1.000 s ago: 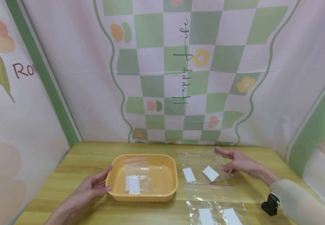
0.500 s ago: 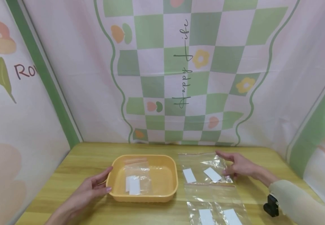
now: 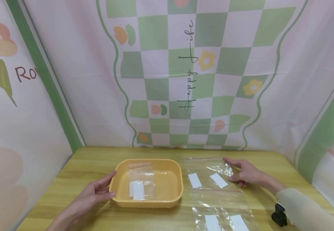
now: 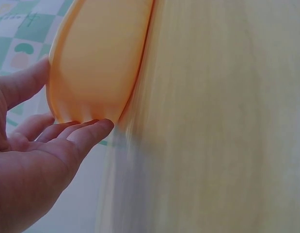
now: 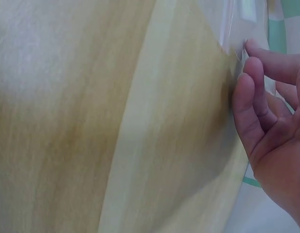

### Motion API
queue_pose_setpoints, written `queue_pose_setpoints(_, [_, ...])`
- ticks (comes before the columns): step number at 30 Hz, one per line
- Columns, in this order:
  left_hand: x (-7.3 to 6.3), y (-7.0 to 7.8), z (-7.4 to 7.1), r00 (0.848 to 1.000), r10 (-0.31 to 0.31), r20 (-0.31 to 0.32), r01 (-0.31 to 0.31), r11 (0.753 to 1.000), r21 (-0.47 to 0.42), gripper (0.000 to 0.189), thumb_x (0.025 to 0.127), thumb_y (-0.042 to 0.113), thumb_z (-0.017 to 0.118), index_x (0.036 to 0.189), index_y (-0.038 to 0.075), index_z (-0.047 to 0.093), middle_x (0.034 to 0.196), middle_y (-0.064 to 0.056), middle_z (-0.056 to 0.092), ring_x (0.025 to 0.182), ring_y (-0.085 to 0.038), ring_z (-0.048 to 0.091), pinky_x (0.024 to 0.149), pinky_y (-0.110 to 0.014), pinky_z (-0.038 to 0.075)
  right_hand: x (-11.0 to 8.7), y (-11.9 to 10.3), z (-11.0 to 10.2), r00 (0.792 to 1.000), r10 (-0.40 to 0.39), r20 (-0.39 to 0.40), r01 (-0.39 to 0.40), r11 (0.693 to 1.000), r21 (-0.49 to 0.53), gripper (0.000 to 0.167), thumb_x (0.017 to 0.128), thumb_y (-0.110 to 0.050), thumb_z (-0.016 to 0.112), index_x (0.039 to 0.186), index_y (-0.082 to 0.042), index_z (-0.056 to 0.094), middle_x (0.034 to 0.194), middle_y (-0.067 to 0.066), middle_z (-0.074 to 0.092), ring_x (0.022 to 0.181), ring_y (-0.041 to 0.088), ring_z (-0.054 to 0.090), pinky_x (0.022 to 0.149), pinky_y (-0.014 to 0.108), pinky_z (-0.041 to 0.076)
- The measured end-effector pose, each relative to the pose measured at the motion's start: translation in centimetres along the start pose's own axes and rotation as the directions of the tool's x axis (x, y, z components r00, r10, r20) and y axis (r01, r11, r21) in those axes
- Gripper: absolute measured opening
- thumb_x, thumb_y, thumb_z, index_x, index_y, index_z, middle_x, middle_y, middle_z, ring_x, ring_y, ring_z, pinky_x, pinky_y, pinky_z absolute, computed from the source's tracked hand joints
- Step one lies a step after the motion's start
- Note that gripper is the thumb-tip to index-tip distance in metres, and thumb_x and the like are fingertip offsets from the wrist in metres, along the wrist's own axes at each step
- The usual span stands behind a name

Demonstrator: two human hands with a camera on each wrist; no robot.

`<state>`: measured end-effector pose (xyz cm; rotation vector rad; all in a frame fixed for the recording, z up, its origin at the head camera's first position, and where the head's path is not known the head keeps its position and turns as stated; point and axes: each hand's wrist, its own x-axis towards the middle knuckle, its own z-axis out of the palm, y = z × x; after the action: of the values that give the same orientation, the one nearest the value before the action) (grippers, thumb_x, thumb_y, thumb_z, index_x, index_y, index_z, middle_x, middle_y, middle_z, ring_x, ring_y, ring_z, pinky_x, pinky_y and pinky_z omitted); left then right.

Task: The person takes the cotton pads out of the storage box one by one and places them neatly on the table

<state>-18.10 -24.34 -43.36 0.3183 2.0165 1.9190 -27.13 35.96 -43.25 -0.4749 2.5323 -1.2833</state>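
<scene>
Easing nearer the person now with the right hand point(image 3: 246, 172), and a shade further right too! Bringing down the far corner of the upper bag point(image 3: 206, 175) with it. Gathering in the loose right side, bunched and glinting now between finger and thumb, no longer fanned out past the thumb as half a second ago. Shifting the right card point(image 3: 219, 181) as well, slightly rightward and nearer the person, lying flatter than a second ago.
</scene>
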Motion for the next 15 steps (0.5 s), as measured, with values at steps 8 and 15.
queue_pose_setpoints(8, [0.14, 0.02, -0.07, 1.0, -0.013, -0.007, 0.013, 1.0, 0.012, 0.085, 0.099, 0.008, 0.071, 0.165, -0.001, 0.018, 0.17, -0.024, 0.01, 0.15, -0.049, 0.029, 0.109, -0.029, 0.048, -0.11, 0.12, 0.33, 0.999, 0.021, -0.03, -0.021, 1.0, -0.022, 0.091, 0.086, -0.006, 0.085, 0.161, 0.002, 0.035, 0.152, 0.054, 0.02, 0.051, 0.019, 0.059, 0.041, 0.035, 0.055])
queue_pose_setpoints(15, [0.11, -0.01, -0.11, 1.0, -0.007, 0.004, 0.007, 1.0, 0.015, 0.084, 0.101, 0.008, 0.07, 0.165, -0.002, 0.017, 0.17, -0.025, 0.01, 0.149, -0.05, 0.029, 0.108, -0.029, 0.049, -0.04, 0.2, 0.3, 1.0, 0.0, -0.03, -0.002, 0.998, -0.064, 0.083, 0.088, -0.007, 0.083, 0.158, 0.005, 0.039, 0.163, 0.041, 0.014, 0.051, 0.022, 0.059, 0.041, 0.035, 0.055])
